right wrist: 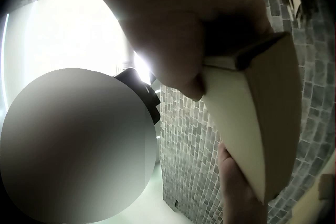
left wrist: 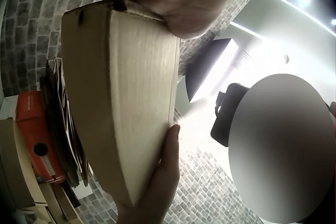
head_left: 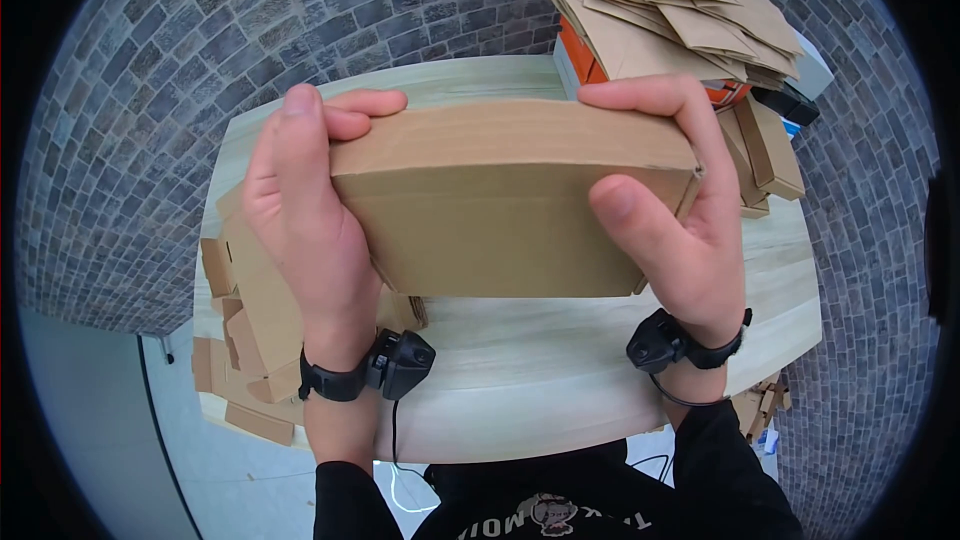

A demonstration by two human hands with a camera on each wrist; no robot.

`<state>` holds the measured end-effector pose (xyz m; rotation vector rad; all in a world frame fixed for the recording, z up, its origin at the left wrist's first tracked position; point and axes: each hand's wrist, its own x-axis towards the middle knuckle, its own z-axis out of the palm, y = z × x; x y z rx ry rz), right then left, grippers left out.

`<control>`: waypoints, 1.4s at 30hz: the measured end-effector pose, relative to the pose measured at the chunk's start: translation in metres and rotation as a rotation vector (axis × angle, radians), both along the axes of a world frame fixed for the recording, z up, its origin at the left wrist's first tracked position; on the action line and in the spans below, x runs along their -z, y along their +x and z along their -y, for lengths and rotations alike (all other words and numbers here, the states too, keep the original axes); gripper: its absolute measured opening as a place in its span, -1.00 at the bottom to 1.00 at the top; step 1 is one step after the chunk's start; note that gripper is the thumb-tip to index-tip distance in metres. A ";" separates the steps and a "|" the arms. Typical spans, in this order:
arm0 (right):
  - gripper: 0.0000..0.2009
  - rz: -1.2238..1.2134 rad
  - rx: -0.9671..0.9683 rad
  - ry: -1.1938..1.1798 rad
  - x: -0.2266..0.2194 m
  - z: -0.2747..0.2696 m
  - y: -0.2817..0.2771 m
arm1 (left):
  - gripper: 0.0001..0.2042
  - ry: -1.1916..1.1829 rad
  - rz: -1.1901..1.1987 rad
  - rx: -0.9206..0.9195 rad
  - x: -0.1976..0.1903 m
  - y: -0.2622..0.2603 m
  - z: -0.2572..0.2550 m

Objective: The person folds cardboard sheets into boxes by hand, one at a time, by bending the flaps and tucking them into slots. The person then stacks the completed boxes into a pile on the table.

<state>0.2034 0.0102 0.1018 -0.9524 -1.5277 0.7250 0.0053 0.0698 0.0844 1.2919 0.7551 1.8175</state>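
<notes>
A brown oblong cardboard box [head_left: 490, 225] is held above the pale wood-grain tabletop [head_left: 520, 370], its long axis crosswise between the left hand [head_left: 308, 210] and right hand [head_left: 692, 250], which grip its opposite ends.

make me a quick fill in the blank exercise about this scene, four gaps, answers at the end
1. The left hand and the right hand grip the same box, which is made of brown ____.
2. The wrist cameras are coloured ____.
3. The wall shows a pattern of grey ____.
4. As the person sees it, the pile of flat brown sheets lies at the far ____ corner of the table.

Missing words: cardboard; black; bricks; right
</notes>
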 end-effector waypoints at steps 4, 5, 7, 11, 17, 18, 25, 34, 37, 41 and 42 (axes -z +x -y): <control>-0.42 0.127 -0.071 0.028 0.004 -0.006 0.011 | -0.67 0.036 -0.039 -0.012 -0.002 -0.003 0.000; -0.41 0.172 -0.095 0.073 0.006 -0.007 0.014 | -0.68 0.041 -0.051 -0.009 -0.002 -0.003 0.000; -0.40 0.180 -0.104 0.011 0.006 -0.005 0.018 | -0.69 0.045 -0.062 -0.006 -0.002 -0.004 -0.001; -0.41 0.168 -0.111 -0.257 -0.003 0.002 0.024 | -0.74 0.002 -0.133 0.066 -0.001 -0.003 -0.002; -0.54 0.202 -0.096 -0.280 -0.006 0.005 0.048 | -0.82 -0.083 -0.201 0.177 0.000 -0.008 -0.004; -0.54 0.202 -0.096 -0.282 -0.007 0.005 0.053 | -0.83 -0.100 -0.180 0.208 -0.002 -0.008 -0.003; -0.62 0.494 0.406 -0.207 0.009 -0.007 0.074 | -0.82 -0.080 -0.140 0.141 -0.009 -0.030 -0.009; -0.65 0.640 0.560 0.011 0.014 -0.017 0.070 | -0.81 -0.026 -0.108 0.155 -0.013 -0.046 -0.009; -0.65 0.591 0.544 -0.035 0.013 -0.017 0.070 | -0.81 -0.018 -0.112 0.155 -0.013 -0.047 -0.009; -0.64 0.485 0.557 0.031 0.011 -0.016 0.067 | -0.81 -0.010 -0.118 0.147 -0.013 -0.048 -0.009; -0.64 0.494 0.534 0.031 0.010 -0.016 0.067 | -0.81 -0.010 -0.117 0.146 -0.013 -0.049 -0.009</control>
